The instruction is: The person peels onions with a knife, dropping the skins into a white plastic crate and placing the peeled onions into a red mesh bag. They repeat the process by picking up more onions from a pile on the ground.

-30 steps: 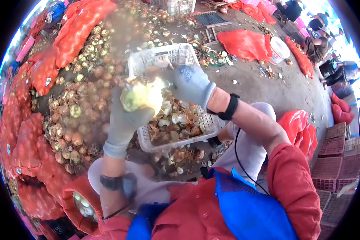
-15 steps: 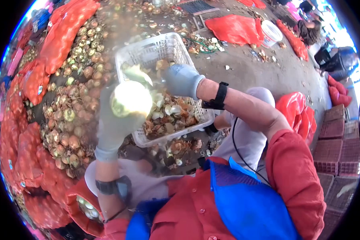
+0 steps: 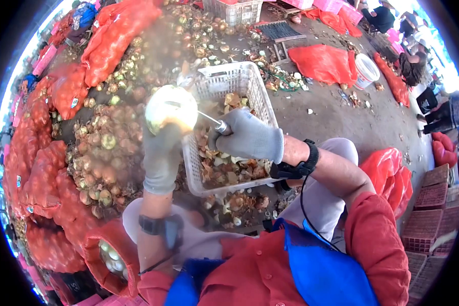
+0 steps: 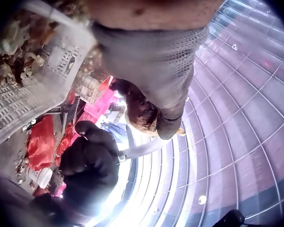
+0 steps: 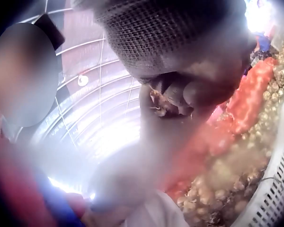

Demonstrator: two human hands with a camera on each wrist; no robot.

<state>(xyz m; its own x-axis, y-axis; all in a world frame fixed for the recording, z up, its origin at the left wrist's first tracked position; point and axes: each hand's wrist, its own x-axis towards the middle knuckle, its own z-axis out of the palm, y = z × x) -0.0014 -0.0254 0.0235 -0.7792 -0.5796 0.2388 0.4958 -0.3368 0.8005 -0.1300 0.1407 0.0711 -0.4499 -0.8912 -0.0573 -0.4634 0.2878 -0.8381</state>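
In the head view my left hand (image 3: 163,158), in a grey glove, holds up a large pale onion (image 3: 171,109) that glares bright in the light. My gloved right hand (image 3: 250,135) grips a small knife (image 3: 213,119) with a thin blade and a metal ferrule. The blade's tip reaches the onion's right side. Both hands are above the left part of a white plastic basket (image 3: 272,115), which holds onion skins (image 3: 239,166). The left wrist view shows the blade (image 4: 149,148) extending from my right fist toward the onion in my left fingers.
Loose onions (image 3: 107,140) lie in a heap to the left. Filled red mesh sacks (image 3: 41,173) line the far left. An open sack (image 3: 112,262) with peeled onions stands beside my left leg. A white bucket (image 3: 366,69) and stacked crates (image 3: 423,227) are to the right.
My right hand has drawn back toward me, and the knife now shows clearly. My left hand has kept hold of the onion, whose face is turned differently. The head view has shifted.
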